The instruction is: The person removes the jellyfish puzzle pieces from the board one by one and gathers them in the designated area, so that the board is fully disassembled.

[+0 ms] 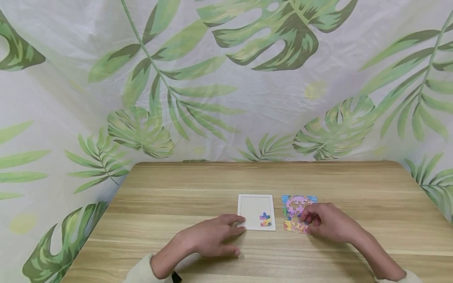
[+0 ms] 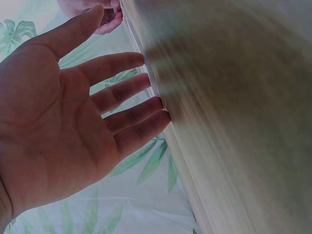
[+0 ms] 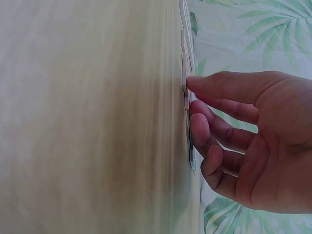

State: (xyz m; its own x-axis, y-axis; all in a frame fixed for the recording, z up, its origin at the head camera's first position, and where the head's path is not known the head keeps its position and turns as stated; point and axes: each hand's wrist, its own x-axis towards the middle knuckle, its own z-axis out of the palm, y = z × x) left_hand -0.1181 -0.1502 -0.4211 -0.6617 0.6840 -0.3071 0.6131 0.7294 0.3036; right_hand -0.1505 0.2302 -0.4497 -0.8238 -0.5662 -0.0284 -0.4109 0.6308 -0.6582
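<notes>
A white puzzle tray [image 1: 250, 212] lies flat on the table, with a few joined colourful pieces [image 1: 265, 220] in its lower right corner. My left hand [image 1: 216, 235] rests at the tray's left edge, fingers extended and spread, holding nothing; its palm [image 2: 58, 122] shows in the left wrist view. To the right of the tray lies a group of jigsaw pieces [image 1: 297, 202] with a pink cartoon creature. My right hand [image 1: 330, 223] is over their lower right part. In the right wrist view its thumb [image 3: 219, 85] touches a piece's edge, apart from the loosely bent fingers.
The wooden table [image 1: 177, 184] spreads out around the tray and pieces. Behind it hangs a pale cloth [image 1: 269, 102] printed with green leaves. Between the lower yellow pieces [image 1: 289, 225] and the pieces above them is a narrow gap.
</notes>
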